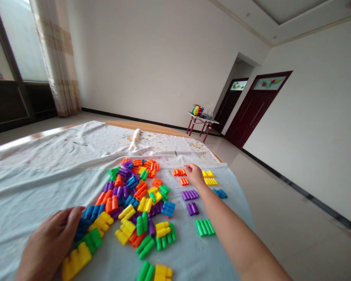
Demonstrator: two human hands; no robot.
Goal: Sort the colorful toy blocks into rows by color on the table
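Note:
My right hand (194,173) reaches to the right side of the cloth. Its fingertips pinch the right end of an orange toy building block (179,172). Just in front lies a smaller orange block (184,181). My left hand (54,236) is at the lower left, fingers curled and thumb pressed against them, touching blue blocks (93,213); whatever its fingers hold is hidden. Beside it lie a yellow block (77,260), a green block (91,240) and another yellow block (101,223). A mixed heap of blocks, including a purple one (120,192), spreads between my hands.
Sorted by colour on the right are purple blocks (190,194), a green block (205,227), yellow blocks (210,181) and a blue block (220,193). A wrinkled white cloth (55,156) covers the round table. A small side table (203,117) stands by the far wall.

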